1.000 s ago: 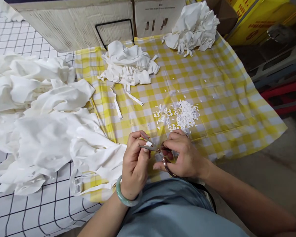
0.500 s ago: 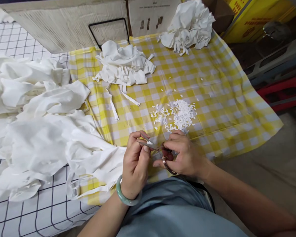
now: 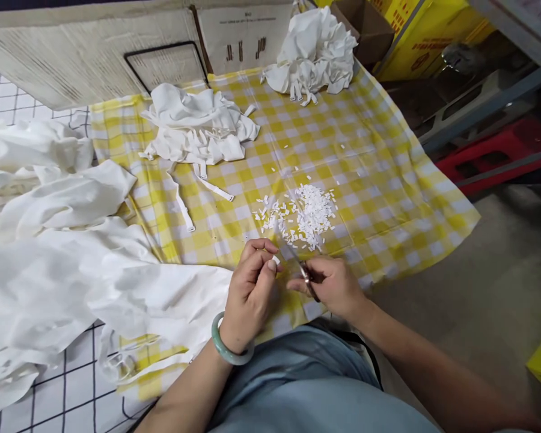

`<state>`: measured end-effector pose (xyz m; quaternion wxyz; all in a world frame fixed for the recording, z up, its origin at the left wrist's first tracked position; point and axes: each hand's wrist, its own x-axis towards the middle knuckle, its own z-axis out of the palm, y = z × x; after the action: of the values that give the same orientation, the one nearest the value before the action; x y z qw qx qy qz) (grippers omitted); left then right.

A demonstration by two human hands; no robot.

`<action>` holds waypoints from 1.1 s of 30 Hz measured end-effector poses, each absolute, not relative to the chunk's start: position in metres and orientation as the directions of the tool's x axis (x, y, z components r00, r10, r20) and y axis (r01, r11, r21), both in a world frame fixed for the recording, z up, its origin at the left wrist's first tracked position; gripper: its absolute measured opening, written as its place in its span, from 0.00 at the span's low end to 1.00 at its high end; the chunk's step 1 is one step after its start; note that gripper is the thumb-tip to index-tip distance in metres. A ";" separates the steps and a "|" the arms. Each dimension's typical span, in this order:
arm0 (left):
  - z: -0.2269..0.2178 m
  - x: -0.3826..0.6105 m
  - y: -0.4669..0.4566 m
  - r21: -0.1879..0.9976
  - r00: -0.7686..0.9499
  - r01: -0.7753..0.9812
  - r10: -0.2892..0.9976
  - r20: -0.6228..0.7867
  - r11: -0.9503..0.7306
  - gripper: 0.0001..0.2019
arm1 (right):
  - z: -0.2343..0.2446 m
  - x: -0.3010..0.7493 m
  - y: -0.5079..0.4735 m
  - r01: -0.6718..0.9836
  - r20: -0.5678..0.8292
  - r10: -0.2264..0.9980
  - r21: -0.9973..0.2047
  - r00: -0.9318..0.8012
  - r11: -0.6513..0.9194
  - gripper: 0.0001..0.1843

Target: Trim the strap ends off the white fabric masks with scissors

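My left hand [image 3: 251, 288], with a green bangle on its wrist, pinches a tiny white piece [image 3: 276, 260] between thumb and forefinger. My right hand [image 3: 333, 287] grips small scissors [image 3: 304, 273] whose blades point up toward a heap of small white cut bits [image 3: 310, 215] on the yellow checked cloth [image 3: 379, 180]. Both hands hover over the cloth's near edge, close together. White fabric [image 3: 72, 264] trails from my left hand's side across the cloth to the left.
Two bundles of white fabric lie farther back, one at the centre [image 3: 198, 129] and one at the far right [image 3: 313, 51]. Cardboard boxes [image 3: 94, 54] stand behind them. A black-lined white sheet [image 3: 49, 397] lies to the left, red stools [image 3: 500, 156] and bare floor to the right.
The view has swung left and tilted. My right hand has turned the scissors away from my left hand, blades now pointing toward the heap of bits. My left hand keeps its pinch.
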<state>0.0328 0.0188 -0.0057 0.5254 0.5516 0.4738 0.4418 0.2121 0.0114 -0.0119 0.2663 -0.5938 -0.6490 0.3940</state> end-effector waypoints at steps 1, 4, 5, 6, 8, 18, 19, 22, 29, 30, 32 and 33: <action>-0.004 0.031 0.018 0.999 0.144 0.049 0.989 -0.021 0.014 0.13 | -0.010 0.210 0.011 0.471 -0.173 0.975 -0.878 -0.138 -0.089 0.24; 0.005 0.023 0.015 0.999 0.141 0.036 0.989 0.032 -0.037 0.13 | -0.002 0.199 0.013 0.220 -0.218 0.963 -0.959 -0.161 -0.180 0.20; 0.010 0.021 0.013 0.996 0.165 0.041 0.984 0.070 -0.078 0.12 | 0.001 0.193 0.014 0.181 -0.211 0.962 -0.967 -0.175 -0.179 0.18; 0.014 0.018 0.012 0.991 0.200 0.053 0.974 0.110 -0.122 0.11 | 0.004 0.186 0.016 0.163 -0.203 0.961 -0.971 -0.186 -0.173 0.17; 0.022 0.010 0.008 0.974 0.275 0.089 0.945 0.176 -0.207 0.09 | 0.007 0.172 0.018 0.151 -0.187 0.963 -0.976 -0.194 -0.159 0.15; 0.016 -0.118 -0.034 0.879 -0.402 0.476 0.899 0.176 0.041 0.06 | 0.007 0.148 0.025 0.266 -0.100 0.968 -0.963 -0.229 -0.036 0.10; 0.012 -0.131 -0.042 0.852 -0.450 0.517 0.873 0.187 0.084 0.05 | 0.008 0.147 0.026 0.300 -0.088 0.972 -0.954 -0.219 -0.018 0.10; 0.005 -0.150 -0.067 0.747 -0.465 0.650 0.851 0.244 0.141 0.03 | 0.007 0.145 0.030 0.384 -0.052 0.983 -0.923 -0.173 0.019 0.10; -0.006 -0.116 -0.104 0.572 0.107 0.814 0.994 0.029 -0.105 0.08 | -0.001 0.137 0.029 0.444 0.077 0.961 -0.875 -0.265 0.192 0.08; -0.008 -0.113 -0.106 0.559 0.128 0.821 0.992 0.011 -0.112 0.07 | -0.002 0.136 0.028 0.433 0.090 0.947 -0.873 -0.308 0.224 0.08; -0.007 -0.111 -0.107 0.588 0.126 0.803 0.992 0.002 -0.103 0.07 | -0.001 0.132 0.027 0.407 0.122 0.917 -0.868 -0.379 0.284 0.08; -0.005 -0.112 -0.107 0.632 0.112 0.771 0.994 -0.008 -0.082 0.09 | 0.000 0.129 0.027 0.401 0.145 0.905 -0.860 -0.400 0.314 0.10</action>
<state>-0.1118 -0.1074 -0.0049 0.2526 0.7016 0.6287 0.2207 0.1291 0.0266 -0.0004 0.3264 -0.4401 -0.7421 0.3861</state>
